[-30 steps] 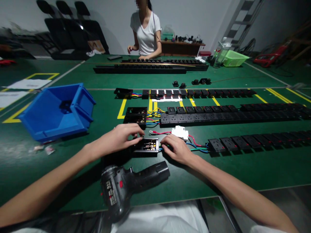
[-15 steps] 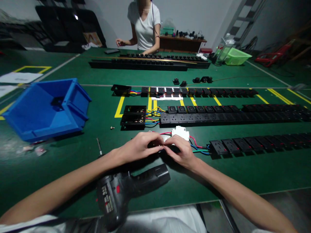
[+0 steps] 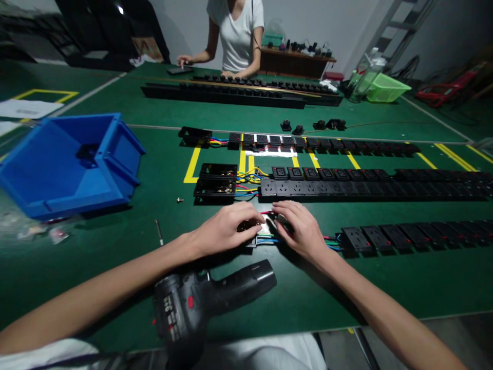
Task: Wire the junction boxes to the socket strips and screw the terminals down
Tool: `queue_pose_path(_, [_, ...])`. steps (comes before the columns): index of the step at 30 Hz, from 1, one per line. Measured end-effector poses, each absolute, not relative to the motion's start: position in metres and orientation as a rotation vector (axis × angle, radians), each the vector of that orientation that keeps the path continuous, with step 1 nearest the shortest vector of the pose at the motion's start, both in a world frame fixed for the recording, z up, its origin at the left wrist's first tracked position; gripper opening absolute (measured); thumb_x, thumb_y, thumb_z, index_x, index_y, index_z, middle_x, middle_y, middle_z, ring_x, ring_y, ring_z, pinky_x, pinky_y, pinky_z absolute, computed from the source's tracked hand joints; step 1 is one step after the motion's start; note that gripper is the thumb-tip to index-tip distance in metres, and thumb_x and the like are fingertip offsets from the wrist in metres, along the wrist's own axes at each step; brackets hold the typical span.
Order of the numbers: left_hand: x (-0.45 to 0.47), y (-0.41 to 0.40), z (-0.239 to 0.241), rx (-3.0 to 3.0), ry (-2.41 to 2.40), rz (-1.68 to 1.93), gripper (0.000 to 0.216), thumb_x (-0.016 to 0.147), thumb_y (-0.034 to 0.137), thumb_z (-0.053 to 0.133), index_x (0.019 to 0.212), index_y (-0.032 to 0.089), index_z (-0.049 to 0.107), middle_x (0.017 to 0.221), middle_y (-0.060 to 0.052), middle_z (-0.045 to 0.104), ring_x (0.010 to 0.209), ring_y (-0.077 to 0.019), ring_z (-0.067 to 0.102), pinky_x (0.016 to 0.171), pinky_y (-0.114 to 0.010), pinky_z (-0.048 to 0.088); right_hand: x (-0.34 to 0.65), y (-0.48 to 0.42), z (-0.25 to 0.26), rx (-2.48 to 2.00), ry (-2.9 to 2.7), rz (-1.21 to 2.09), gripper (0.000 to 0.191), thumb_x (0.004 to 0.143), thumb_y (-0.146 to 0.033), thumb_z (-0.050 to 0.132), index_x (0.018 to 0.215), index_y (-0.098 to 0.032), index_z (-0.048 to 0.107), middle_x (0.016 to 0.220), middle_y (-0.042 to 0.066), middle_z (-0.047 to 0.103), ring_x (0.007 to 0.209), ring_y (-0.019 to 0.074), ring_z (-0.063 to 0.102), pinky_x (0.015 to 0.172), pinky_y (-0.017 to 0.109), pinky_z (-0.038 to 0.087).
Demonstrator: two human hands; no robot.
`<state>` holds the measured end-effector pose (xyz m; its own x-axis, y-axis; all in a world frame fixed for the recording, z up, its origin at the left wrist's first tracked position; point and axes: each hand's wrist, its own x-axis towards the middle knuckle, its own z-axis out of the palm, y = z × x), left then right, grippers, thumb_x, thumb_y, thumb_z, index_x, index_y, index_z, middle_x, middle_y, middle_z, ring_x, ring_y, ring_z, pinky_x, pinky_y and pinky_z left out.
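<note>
My left hand point(image 3: 230, 227) is curled over a wired end piece point(image 3: 252, 241), thumb and fingers on either side; most of that piece is hidden. My right hand point(image 3: 304, 231) faces it, fingers and thumb bent around a small part whose kind I cannot make out. A red wire runs to its fingertips, and blue and green wires point(image 3: 269, 240) pass below. The wires come out again at the black power strip point(image 3: 385, 239) on the right. Below my left forearm, the black cordless drill point(image 3: 185, 313) lies on its side, its bit point(image 3: 159, 231) sticking out beyond the arm.
A blue bin point(image 3: 77, 169) stands at left, small plastic bags point(image 3: 57, 235) before it. A loose screw point(image 3: 179, 200) lies near more wired strips point(image 3: 346, 190). Across the green table point(image 3: 154, 110), a person point(image 3: 236, 36) stands behind long black strips; a green basket point(image 3: 389, 88) is at the far right.
My hands have drawn apart from a fingertip-to-fingertip pinch. The white block seen behind my right hand is now hidden. The person opposite has lowered one hand onto a dark flat object.
</note>
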<state>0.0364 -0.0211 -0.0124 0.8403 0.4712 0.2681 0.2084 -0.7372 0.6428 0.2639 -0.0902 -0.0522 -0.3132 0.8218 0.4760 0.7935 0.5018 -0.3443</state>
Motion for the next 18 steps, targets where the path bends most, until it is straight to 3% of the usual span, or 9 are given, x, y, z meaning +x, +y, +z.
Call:
queue_pose_path(4, [0.030,-0.015,-0.011,2.499,0.533,0.521,0.018,0.097,0.026,0.049,0.104,0.016,0.062,0.099,-0.005,0.063,0.095,-0.0174,0.056,0.085,-0.031,0.044,0.273,-0.082,-0.055,-1.375,-2.312,-0.006,0.036,0.095,-0.021,0.049,0.130,-0.015,0.049,0.135,0.009,0.051,0.129,0.0238,0.042,0.114,0.049,0.028])
queue_pose_path(9, [0.023,-0.004,-0.013,2.560,0.544,0.371,0.020,0.098,0.030,0.047,0.102,0.016,0.061,0.097,-0.005,0.062,0.090,-0.0169,0.059,0.080,-0.029,0.045,0.272,-0.082,-0.057,-1.435,-2.357,-0.038,0.032,0.094,-0.025,0.051,0.123,-0.011,0.056,0.116,0.010,0.060,0.111,0.0228,0.049,0.099,0.041,0.041])
queue_pose_path(18, [0.018,0.003,-0.010,2.565,0.494,0.252,0.015,0.095,0.028,0.052,0.098,0.016,0.061,0.092,-0.004,0.058,0.084,-0.0154,0.056,0.075,-0.026,0.042,0.267,-0.082,-0.048,-1.492,-2.338,-0.233,0.017,0.092,-0.023,0.055,0.105,-0.016,0.064,0.099,0.006,0.061,0.097,0.0205,0.047,0.084,0.034,0.039])
